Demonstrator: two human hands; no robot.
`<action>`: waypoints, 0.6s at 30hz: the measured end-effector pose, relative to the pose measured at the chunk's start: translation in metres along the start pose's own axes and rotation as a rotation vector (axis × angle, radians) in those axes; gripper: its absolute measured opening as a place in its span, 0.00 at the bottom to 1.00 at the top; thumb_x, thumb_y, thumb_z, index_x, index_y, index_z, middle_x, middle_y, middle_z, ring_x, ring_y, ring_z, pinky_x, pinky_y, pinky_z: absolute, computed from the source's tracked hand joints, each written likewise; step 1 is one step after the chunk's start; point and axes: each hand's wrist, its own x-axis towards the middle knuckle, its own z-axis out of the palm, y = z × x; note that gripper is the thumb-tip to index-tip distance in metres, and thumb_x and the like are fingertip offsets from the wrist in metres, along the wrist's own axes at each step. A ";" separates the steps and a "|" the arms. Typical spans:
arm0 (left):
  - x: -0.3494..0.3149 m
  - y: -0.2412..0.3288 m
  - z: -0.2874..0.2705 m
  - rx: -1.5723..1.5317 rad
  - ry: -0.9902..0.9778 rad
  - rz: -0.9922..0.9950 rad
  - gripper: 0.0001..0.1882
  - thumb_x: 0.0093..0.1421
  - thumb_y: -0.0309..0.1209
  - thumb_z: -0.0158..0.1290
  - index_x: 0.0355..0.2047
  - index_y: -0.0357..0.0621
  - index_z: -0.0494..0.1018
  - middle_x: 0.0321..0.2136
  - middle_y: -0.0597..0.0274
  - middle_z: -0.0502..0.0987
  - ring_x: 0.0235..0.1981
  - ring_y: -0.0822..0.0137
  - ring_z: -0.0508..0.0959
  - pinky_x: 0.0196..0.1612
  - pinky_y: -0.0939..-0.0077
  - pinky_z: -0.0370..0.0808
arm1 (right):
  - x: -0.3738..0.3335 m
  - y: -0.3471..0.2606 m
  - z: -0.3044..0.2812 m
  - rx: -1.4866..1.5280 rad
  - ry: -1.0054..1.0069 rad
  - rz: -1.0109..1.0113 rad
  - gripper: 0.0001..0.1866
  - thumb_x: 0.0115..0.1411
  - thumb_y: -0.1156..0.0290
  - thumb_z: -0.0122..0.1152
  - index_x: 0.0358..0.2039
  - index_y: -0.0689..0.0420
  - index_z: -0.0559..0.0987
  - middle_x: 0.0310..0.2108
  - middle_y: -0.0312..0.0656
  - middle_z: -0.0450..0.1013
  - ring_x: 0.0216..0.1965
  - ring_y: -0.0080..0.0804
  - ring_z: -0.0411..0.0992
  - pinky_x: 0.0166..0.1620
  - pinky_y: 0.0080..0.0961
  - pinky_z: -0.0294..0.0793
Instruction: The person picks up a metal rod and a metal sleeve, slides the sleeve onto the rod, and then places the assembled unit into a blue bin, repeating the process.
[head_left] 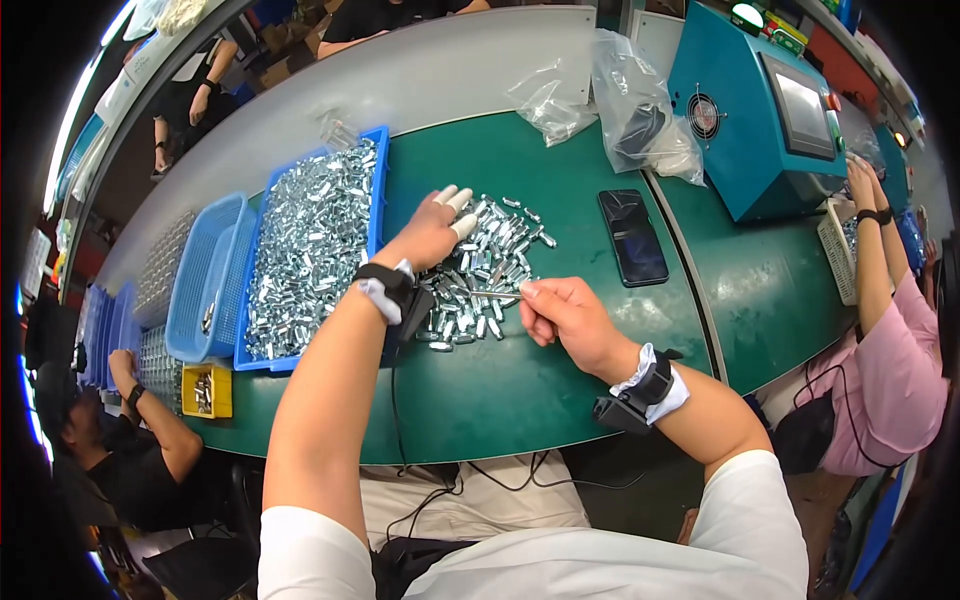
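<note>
Right hand [570, 315]: fingers [530, 290] pressed together, pinching a thin metal pin [497, 294] by its right end. Pin's long axis runs roughly left-right across the view, free end pointing left into the loose pile of small metal parts [480, 270] on the green desk [500, 390].

Left hand [432, 236]: palm down on the pile's upper left edge, fingers [455, 205] spread a little, white finger cots on the tips, touching parts; cannot tell if it grips any.

Pile lies between the two hands, just left of the right fingertips and under and right of the left hand. Left hand is the nearer one, already on it. Individual parts are short silver cylinders pointing every which way, no common axis.

Outward: blue tray [378, 180] full of the same parts just left of the left hand, an empty-looking blue basket [215, 275] beyond it, small yellow box [207, 390] below. Black phone [632, 236] right of the pile, apart from it. Clear plastic bags [620, 105] and a blue machine [760, 110] at the far right. Both wrists wear black bands.
</note>
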 end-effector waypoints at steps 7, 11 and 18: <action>-0.049 0.034 0.004 -0.238 0.005 0.067 0.29 0.65 0.43 0.50 0.61 0.39 0.64 0.63 0.38 0.61 0.66 0.46 0.58 0.67 0.61 0.54 | -0.003 0.007 -0.005 0.008 0.003 -0.004 0.21 0.70 0.61 0.47 0.22 0.59 0.73 0.15 0.30 0.62 0.18 0.18 0.59 0.25 0.17 0.59; -0.101 0.063 -0.011 -0.202 0.136 -0.004 0.22 0.62 0.34 0.55 0.54 0.39 0.70 0.55 0.47 0.70 0.58 0.52 0.68 0.59 0.65 0.65 | -0.003 0.004 -0.007 -0.029 -0.010 0.006 0.22 0.70 0.60 0.46 0.22 0.59 0.74 0.15 0.31 0.63 0.18 0.18 0.60 0.25 0.17 0.59; -0.169 0.085 0.002 -0.037 0.220 -0.021 0.12 0.50 0.23 0.63 0.36 0.38 0.77 0.34 0.53 0.76 0.40 0.54 0.75 0.42 0.66 0.73 | -0.001 0.012 -0.003 -0.131 -0.133 0.041 0.21 0.70 0.60 0.48 0.23 0.59 0.75 0.17 0.31 0.66 0.20 0.16 0.63 0.26 0.17 0.62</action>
